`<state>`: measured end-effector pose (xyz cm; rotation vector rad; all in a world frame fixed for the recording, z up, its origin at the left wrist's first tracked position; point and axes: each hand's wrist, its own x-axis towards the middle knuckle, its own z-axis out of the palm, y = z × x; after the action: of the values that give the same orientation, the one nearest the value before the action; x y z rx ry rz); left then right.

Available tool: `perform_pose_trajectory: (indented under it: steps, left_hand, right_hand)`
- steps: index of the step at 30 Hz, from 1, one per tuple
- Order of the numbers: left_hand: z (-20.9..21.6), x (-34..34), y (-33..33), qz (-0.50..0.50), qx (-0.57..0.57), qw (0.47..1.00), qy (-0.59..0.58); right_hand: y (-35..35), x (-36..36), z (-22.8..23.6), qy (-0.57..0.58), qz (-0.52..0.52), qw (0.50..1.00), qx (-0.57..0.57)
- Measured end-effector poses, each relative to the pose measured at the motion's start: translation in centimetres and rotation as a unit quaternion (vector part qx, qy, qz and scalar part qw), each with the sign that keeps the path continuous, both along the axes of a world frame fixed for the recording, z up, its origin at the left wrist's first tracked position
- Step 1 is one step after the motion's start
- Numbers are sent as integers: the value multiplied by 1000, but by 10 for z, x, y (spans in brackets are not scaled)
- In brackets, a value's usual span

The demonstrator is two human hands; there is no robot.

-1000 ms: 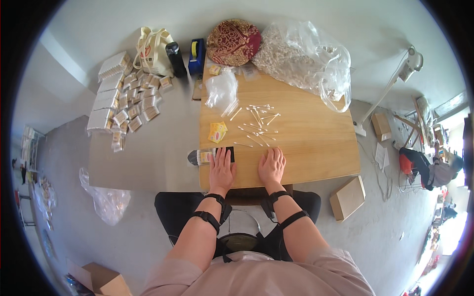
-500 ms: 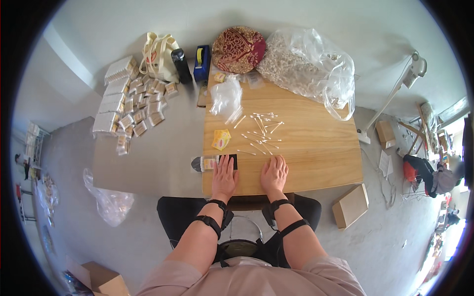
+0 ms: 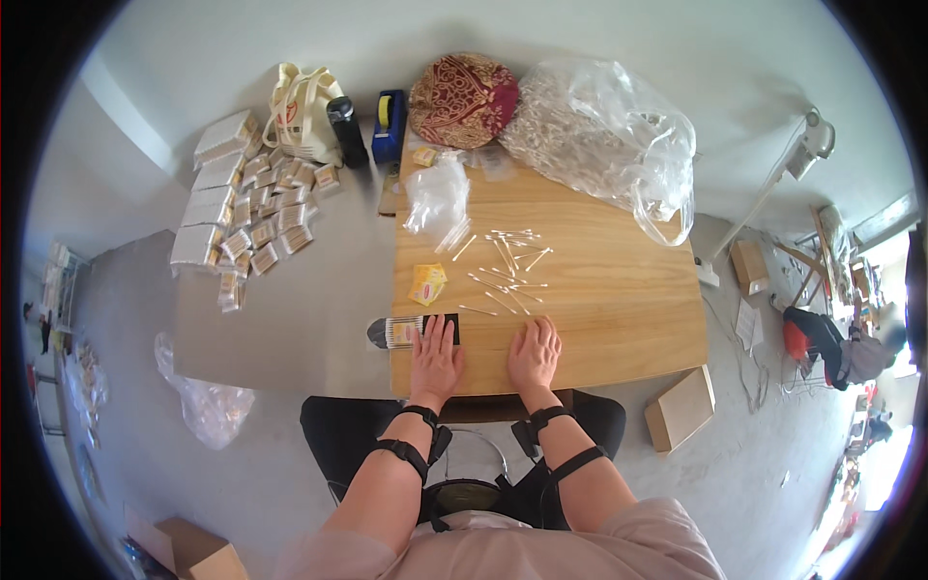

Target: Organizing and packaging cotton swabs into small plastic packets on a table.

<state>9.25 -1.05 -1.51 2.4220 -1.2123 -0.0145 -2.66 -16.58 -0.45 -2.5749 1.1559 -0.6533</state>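
Pale wood fills the centre of the frame: a square wooden table [image 3: 619,319] on a grey floor, and I see both hands lying flat on its lower edge. My left hand [image 3: 435,356] is spread open, palm down, its fingertips resting on a flat black-backed packet of cotton swabs [image 3: 411,332] at the table's lower-left corner. That packet's long axis runs left to right across the frame, with its rounded end poking past the table's left edge. My right hand [image 3: 535,354] lies open and empty just right of it, fingers pointing toward the top of the frame. Loose cotton swabs [image 3: 507,266] are scattered above the hands, pointing every which way. A small yellow packet [image 3: 426,284] sits above the left hand.
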Motion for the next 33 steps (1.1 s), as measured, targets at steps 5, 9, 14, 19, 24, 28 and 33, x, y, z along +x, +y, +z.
perform_pose_trajectory:
  steps: [5, 9, 14, 19, 24, 28, 33]
  left_hand:
    - [-2, 3, 4, 3, 16, 999, -29]
    - [-1, 3, 2, 0, 9, 1000, -20]
    - [4, 3, 3, 2, 12, 1000, -26]
    - [7, 0, 2, 6, 9, 1000, -14]
    - [4, 1, 3, 8, 11, 1000, -17]
    - [5, 2, 4, 10, 10, 999, -34]
    - [10, 1, 1, 12, 1, 999, -43]
  right_hand:
    - [2, 2, -1, 2, 15, 1000, 1]
    - [1, 1, 0, 2, 12, 1000, 0]
    - [2, 2, 4, -8, 18, 1000, -16]
    - [3, 0, 3, -4, 13, 1000, -5]
    - [3, 0, 5, 11, 22, 1000, 3]
    - [2, 3, 7, 16, 22, 1000, 15]
    - [1, 3, 6, 19, 16, 1000, 14]
